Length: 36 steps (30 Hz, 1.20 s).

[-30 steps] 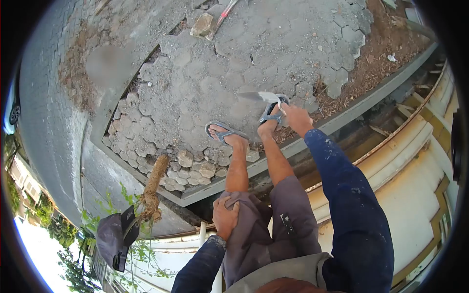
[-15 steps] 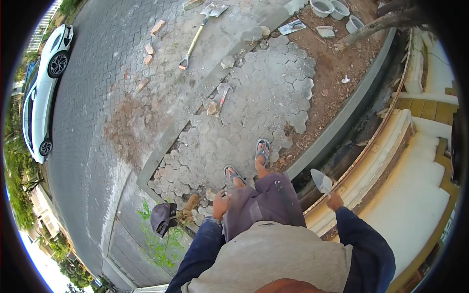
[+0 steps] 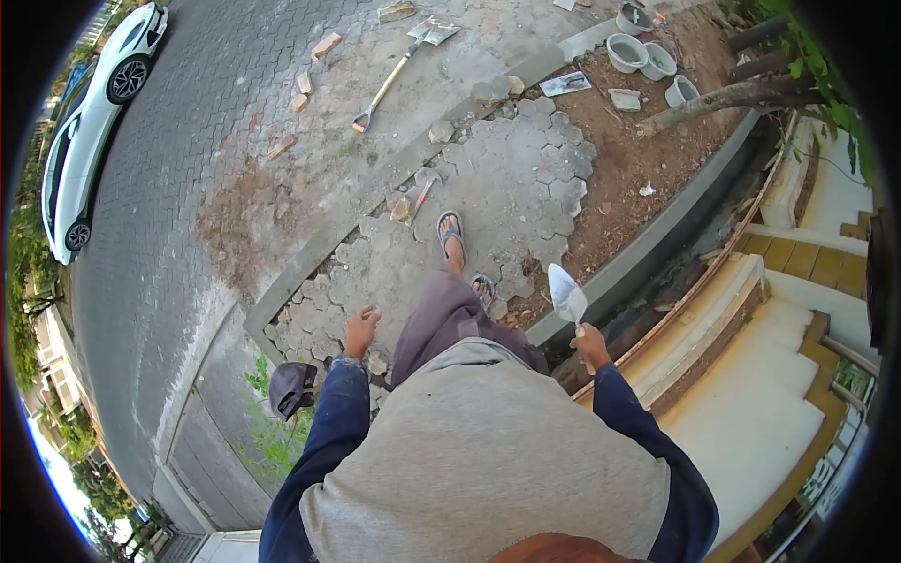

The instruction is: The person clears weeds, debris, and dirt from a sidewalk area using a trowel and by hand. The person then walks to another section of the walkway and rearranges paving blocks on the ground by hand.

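Note:
My right hand (image 3: 590, 347) is closed around the handle of a pointed trowel (image 3: 567, 293), its grey blade tipped up and held over the drain's edge. My left hand (image 3: 360, 331) hangs beside my thigh, fingers loosely apart and nothing in them. Below it lie hexagonal paving blocks (image 3: 507, 169), some of them uneven near the kerb. On the paving ahead of my feet rests a red-handled tool (image 3: 425, 192) with a metal head, beside a stone chunk (image 3: 402, 209). A dark cap (image 3: 292, 389) hangs above a leafy plant to the left of my left hand.
A shovel (image 3: 385, 91) and brick pieces (image 3: 326, 45) lie past the concrete kerb (image 3: 324, 253). Several buckets (image 3: 626, 53) and a flat float (image 3: 565, 84) sit on the soil near a tree trunk (image 3: 727, 98). A drain (image 3: 690, 239) runs along the right; a white car (image 3: 99, 131) stands left.
I have stepped forward, with one foot now well ahead of the other. The trowel, still in my right hand, has swung up and left in view. My left hand has moved outward from my thigh.

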Available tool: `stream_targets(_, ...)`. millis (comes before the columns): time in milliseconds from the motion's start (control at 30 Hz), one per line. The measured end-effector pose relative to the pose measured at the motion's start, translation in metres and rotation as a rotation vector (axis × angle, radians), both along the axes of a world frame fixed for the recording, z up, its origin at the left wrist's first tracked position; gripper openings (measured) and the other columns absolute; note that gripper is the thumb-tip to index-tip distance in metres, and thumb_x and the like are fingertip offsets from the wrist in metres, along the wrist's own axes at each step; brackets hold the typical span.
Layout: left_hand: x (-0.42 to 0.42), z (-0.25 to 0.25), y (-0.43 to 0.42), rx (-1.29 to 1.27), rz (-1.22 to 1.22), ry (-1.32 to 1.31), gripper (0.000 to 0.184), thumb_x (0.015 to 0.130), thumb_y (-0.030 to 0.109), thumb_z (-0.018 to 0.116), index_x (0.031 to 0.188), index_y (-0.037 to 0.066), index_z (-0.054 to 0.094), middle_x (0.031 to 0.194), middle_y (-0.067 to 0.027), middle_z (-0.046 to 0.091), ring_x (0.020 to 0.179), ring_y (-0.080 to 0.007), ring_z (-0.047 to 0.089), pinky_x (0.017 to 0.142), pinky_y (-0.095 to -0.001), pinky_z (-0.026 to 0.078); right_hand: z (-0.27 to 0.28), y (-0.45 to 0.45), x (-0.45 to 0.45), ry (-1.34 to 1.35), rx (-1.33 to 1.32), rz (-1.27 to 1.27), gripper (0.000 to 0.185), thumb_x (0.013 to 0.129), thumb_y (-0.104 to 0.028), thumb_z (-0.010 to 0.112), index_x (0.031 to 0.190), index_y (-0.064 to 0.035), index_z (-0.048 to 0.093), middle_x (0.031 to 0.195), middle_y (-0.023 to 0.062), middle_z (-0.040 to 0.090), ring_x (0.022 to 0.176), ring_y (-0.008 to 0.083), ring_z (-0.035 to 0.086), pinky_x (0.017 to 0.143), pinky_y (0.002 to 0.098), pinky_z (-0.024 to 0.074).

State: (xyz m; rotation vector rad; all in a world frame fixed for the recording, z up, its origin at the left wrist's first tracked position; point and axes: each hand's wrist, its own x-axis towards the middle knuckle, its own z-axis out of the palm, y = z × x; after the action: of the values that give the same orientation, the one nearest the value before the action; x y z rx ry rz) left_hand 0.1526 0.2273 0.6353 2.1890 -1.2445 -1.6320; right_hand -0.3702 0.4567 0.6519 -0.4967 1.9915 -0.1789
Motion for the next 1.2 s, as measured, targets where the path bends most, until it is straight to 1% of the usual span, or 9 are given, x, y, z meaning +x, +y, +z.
stream_targets(100, 0.004, -0.005, -0.013, 0.082, -0.016, -0.033, 0.055, 0.084, 0.032, 0.068, 0.124, -0.003, 0.058, 0.112, -0.0237, 0.066, 0.101, -0.0248, 0.065, 0.085, -0.0343, 0.050, 0.012, -0.056, -0.023, -0.023, 0.006, -0.036, 0.023, 0.072, -0.005, 0.066, 0.085, -0.0041, 0.048, 0.065, 0.0088, 0.052, 0.047, 0.0220, 0.055, 0.042, 0.0381, 0.0471)
stream_targets(300, 0.034, -0.089, -0.067, 0.068, -0.041, -0.174, 0.054, 0.082, 0.035, 0.066, 0.119, -0.005, 0.062, 0.106, -0.0229, 0.068, 0.085, -0.0241, 0.066, 0.076, -0.0355, 0.051, 0.055, -0.151, -0.063, -0.009, -0.010, -0.089, 0.022, 0.073, -0.003, 0.066, 0.085, -0.0061, 0.048, 0.063, 0.0044, 0.048, 0.046, 0.0170, 0.051, 0.040, 0.0333, 0.0446)
stream_targets(367, -0.005, -0.044, -0.121, 0.108, 0.091, -0.077, 0.055, 0.083, 0.034, 0.066, 0.122, -0.005, 0.060, 0.108, -0.0223, 0.067, 0.089, -0.0239, 0.066, 0.078, -0.0348, 0.052, 0.055, -0.171, -0.077, 0.008, -0.006, -0.064, 0.022, 0.073, -0.003, 0.066, 0.085, -0.0067, 0.047, 0.062, 0.0037, 0.048, 0.046, 0.0163, 0.050, 0.039, 0.0324, 0.0439)
stream_targets(633, -0.122, 0.013, -0.241, -0.225, 0.255, 0.068, 0.057, 0.087, 0.034, 0.066, 0.129, -0.003, 0.054, 0.113, -0.0213, 0.066, 0.091, -0.0239, 0.066, 0.079, -0.0330, 0.051, 0.054, -0.252, -0.150, -0.013, 0.079, 0.124, 0.026, 0.073, -0.005, 0.069, 0.091, -0.0053, 0.050, 0.063, 0.0065, 0.052, 0.046, 0.0184, 0.054, 0.041, 0.0345, 0.0473)
stream_targets(733, -0.154, 0.012, -0.223, -0.196, 0.333, 0.030, 0.057, 0.087, 0.034, 0.066, 0.129, -0.003, 0.054, 0.114, -0.0217, 0.066, 0.094, -0.0248, 0.066, 0.081, -0.0338, 0.051, 0.054, -0.287, -0.186, -0.044, 0.143, 0.179, 0.026, 0.073, -0.005, 0.069, 0.092, -0.0056, 0.051, 0.063, 0.0055, 0.052, 0.046, 0.0179, 0.054, 0.041, 0.0338, 0.0470)
stream_targets(900, -0.201, -0.013, -0.121, -0.129, 0.682, -0.079, 0.055, 0.087, 0.034, 0.066, 0.125, -0.003, 0.056, 0.113, -0.0220, 0.066, 0.096, -0.0252, 0.067, 0.083, -0.0350, 0.051, 0.053, -0.379, -0.280, -0.015, 0.103, 0.703, 0.023, 0.074, -0.006, 0.067, 0.093, -0.0065, 0.053, 0.061, 0.0045, 0.051, 0.045, 0.0178, 0.053, 0.040, 0.0338, 0.0459)
stream_targets(1033, -0.278, -0.073, 0.015, 0.025, 0.845, -0.187, 0.049, 0.085, 0.029, 0.068, 0.122, -0.001, 0.058, 0.109, -0.0161, 0.067, 0.085, -0.0178, 0.064, 0.065, -0.0318, 0.051, 0.042, -0.452, -0.388, 0.079, 0.107, 0.818, 0.015, 0.075, -0.005, 0.065, 0.088, -0.0047, 0.056, 0.062, 0.0071, 0.056, 0.046, 0.0195, 0.056, 0.041, 0.0350, 0.0449)
stream_targets(1133, -0.362, -0.015, 0.045, 0.153, 0.991, -0.072, 0.050, 0.085, 0.030, 0.068, 0.122, -0.002, 0.058, 0.107, -0.0158, 0.067, 0.086, -0.0190, 0.064, 0.068, -0.0319, 0.052, 0.003, -0.506, -0.478, 0.149, -0.064, 0.729, 0.012, 0.076, -0.006, 0.062, 0.087, -0.0029, 0.059, 0.065, 0.0096, 0.060, 0.052, 0.0214, 0.060, 0.048, 0.0377, 0.0468)
stream_targets(1200, -0.404, -0.003, 0.071, 0.214, 0.886, -0.089, 0.050, 0.086, 0.030, 0.068, 0.123, -0.002, 0.058, 0.107, -0.0157, 0.067, 0.087, -0.0205, 0.065, 0.071, -0.0323, 0.053, -0.045, -0.546, -0.534, 0.274, -0.210, 0.929, 0.013, 0.074, -0.007, 0.063, 0.087, -0.0029, 0.060, 0.067, 0.0103, 0.061, 0.055, 0.0219, 0.062, 0.051, 0.0381, 0.0474)
